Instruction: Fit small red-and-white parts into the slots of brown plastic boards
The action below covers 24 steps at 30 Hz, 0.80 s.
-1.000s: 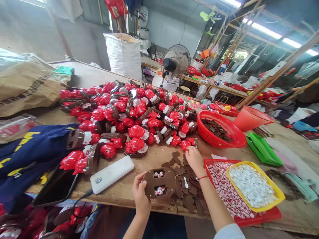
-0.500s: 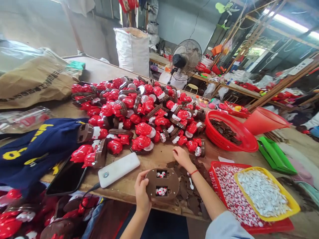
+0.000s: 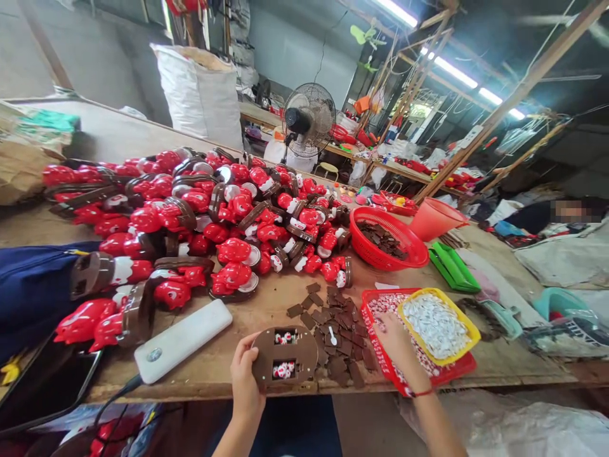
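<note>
My left hand grips the left edge of a brown oval toy base, its underside facing up. Two square openings in the base hold small red-and-white balls. My right hand is down at the left part of a red basket full of such balls, fingers curled together; what they hold is hidden. A yellow tray of small white plastic pieces rests on the basket's right side. Between my hands lie many loose brown square covers, with a small white spoon-shaped piece on top.
Red-and-white animal toys on brown bases are heaped across the table. A white power bank with a cable lies at left. Beyond the covers stand a red colander of brown pieces, a red bucket and a green container.
My right hand has moved from beside the toy heap, over the loose covers, rightward into the basket of balls. My left hand still holds the base. The view has turned right.
</note>
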Available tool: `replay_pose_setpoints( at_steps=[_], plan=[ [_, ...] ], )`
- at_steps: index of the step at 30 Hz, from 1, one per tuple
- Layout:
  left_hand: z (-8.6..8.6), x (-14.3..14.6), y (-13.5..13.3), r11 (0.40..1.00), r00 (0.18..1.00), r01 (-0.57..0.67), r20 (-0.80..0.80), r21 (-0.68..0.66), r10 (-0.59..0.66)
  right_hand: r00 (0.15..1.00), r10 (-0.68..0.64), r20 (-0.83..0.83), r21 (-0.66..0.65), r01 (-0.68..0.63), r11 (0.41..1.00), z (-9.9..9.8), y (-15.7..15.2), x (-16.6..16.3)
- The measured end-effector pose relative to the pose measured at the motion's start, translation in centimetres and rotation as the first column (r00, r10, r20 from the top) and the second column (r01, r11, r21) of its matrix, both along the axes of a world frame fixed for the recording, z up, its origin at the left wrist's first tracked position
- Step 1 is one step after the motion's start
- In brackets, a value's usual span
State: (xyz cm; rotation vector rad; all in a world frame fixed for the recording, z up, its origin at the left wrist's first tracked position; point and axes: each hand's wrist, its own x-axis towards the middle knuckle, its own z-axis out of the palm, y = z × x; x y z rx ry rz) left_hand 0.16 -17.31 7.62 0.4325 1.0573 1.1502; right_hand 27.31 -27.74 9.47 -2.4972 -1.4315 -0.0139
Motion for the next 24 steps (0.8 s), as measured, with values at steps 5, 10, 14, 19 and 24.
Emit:
replay_pose_setpoints(
  at_steps=[5,10,14,19,24],
  plan=[
    [0.2,-0.1,-1.4,0.998,0.999,0.046,-0.018,0.039,-0.045,0.965,0.135,-0.225,-0.19,-0.18,0.965,-2.1,4.3,-6.0],
    [0.0,-0.4,-2.1,0.995,0.999,0.045,-0.002,0.09,-0.045,0.97,0.103,-0.22,-0.214,-0.151,0.965,-3.3,5.7,-6.9],
    [-0.2,-0.5,-1.9,0.995,0.999,0.037,0.001,0.089,-0.037,0.952,0.162,-0.261,-0.092,-0.191,0.977,-1.7,5.8,-7.8],
    [-0.1,-0.3,-1.7,0.989,0.995,0.097,-0.018,0.109,-0.095,0.742,0.475,-0.473,0.372,-0.321,0.871,1.8,6.4,-11.7],
    [0.2,-0.2,-1.9,0.981,0.993,0.116,-0.043,0.156,-0.111,0.663,0.701,-0.263,0.269,-0.647,0.713,3.0,7.0,-14.3]
  ],
)
